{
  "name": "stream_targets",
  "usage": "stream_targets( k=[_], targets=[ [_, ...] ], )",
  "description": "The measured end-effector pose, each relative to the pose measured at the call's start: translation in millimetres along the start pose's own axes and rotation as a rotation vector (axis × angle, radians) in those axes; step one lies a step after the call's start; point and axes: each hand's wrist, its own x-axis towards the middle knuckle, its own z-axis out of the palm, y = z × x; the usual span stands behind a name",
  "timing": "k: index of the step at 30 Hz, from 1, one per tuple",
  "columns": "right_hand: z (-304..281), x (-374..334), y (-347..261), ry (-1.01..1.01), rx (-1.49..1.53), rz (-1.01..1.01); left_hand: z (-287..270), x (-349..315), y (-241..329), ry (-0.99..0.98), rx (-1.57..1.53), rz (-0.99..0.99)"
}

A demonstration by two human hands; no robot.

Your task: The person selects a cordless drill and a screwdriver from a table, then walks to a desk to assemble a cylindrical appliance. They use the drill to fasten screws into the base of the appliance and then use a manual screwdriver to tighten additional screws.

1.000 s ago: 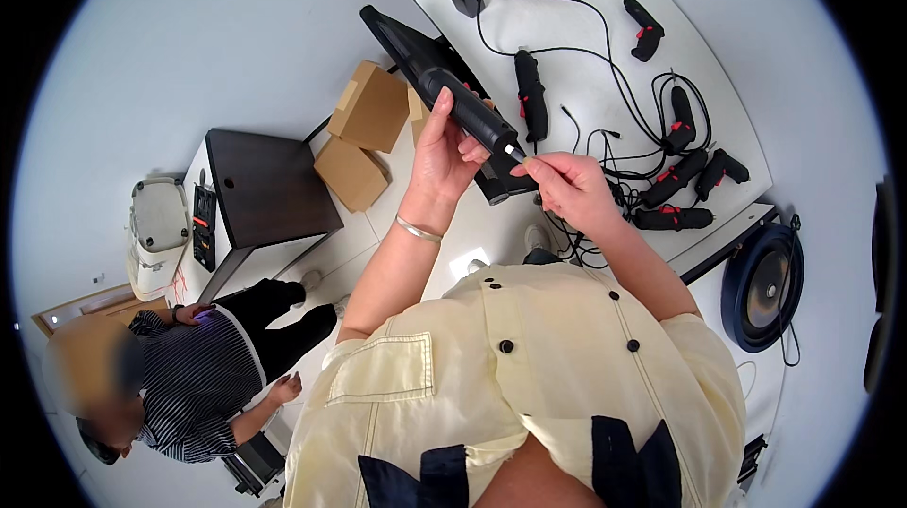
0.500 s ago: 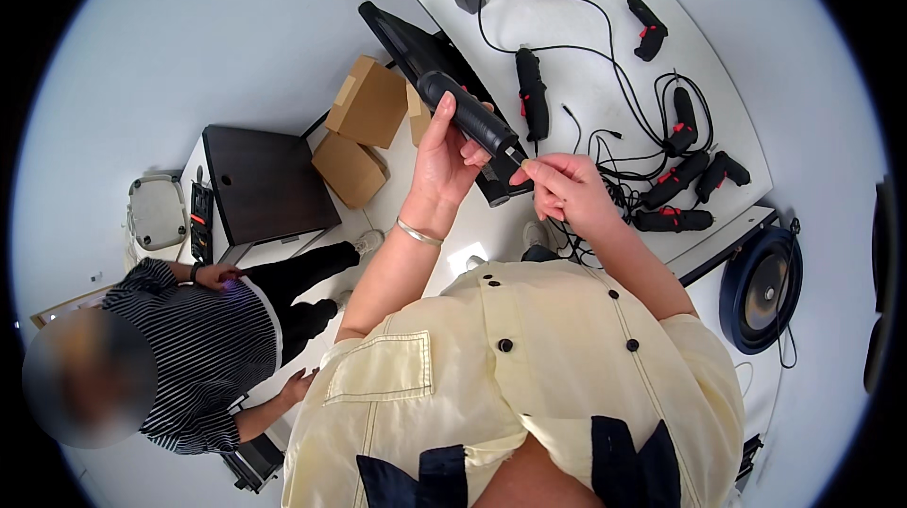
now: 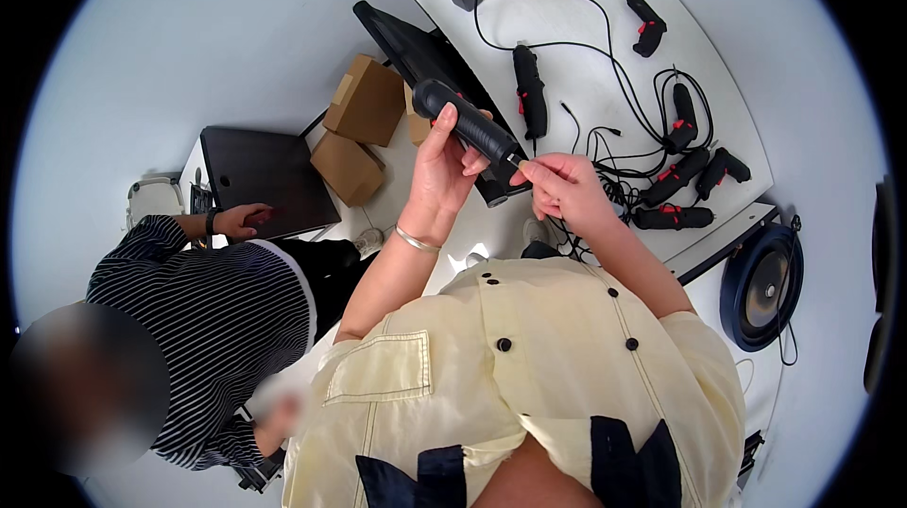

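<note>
In front of me, my left hand [image 3: 446, 160] is wrapped around a black electric screwdriver [image 3: 465, 119] with a ridged grip and a bit of red on its body. The tool slants from upper left down to the right. At its lower right end, my right hand [image 3: 563, 191] pinches a small silvery metal piece [image 3: 513, 159] with thumb and forefinger. That piece meets the tool's end; my fingertips partly cover it, so its exact kind cannot be made out. Beyond the hands, another black screwdriver [image 3: 531, 97] with a red switch lies on the white table [image 3: 567, 26].
Several black-and-red screwdrivers [image 3: 682, 177] and tangled black cables [image 3: 614, 189] lie on the table's right. A black monitor [image 3: 406, 40] stands behind my left hand. Cardboard boxes [image 3: 364, 102] sit to the left. A person in a striped shirt [image 3: 208, 319] stands at a dark desk [image 3: 274, 177].
My hands have hardly moved; the screwdriver's end and the metal piece stay together. The person at left has leaned in and now reaches a hand over the dark desk.
</note>
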Motion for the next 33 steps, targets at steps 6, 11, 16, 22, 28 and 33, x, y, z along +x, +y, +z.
stream_targets(
  k=[6, 11, 16, 22, 28, 33],
  targets=[
    [2.5, -0.2, 6.0, 0.008, -0.001, -0.010, -8.3, -0.5, -1.7, -0.035, 0.013, -0.006],
    [6.2, -1.0, 14.2, 0.007, 0.033, -0.003, -9.1, -5.2, -3.4, -0.017, 0.010, -0.004],
    [8.3, -2.5, 17.0, 0.014, 0.033, 0.021, -10.9, -7.8, -6.2, -0.031, 0.021, -0.015],
    [-1.5, 0.6, 21.8, 0.001, 0.044, 0.010, 1.5, 0.9, -3.8, 0.009, 0.183, -0.016],
    [-17.2, 1.4, 31.4, 0.237, -0.417, -0.419, 18.3, 11.7, -19.1, 0.181, 0.510, 0.044],
    [-19.8, -0.2, 28.9, 0.267, -0.511, -0.350, 22.9, 22.6, -60.2, 0.123, 0.742, 0.147]
  ],
)
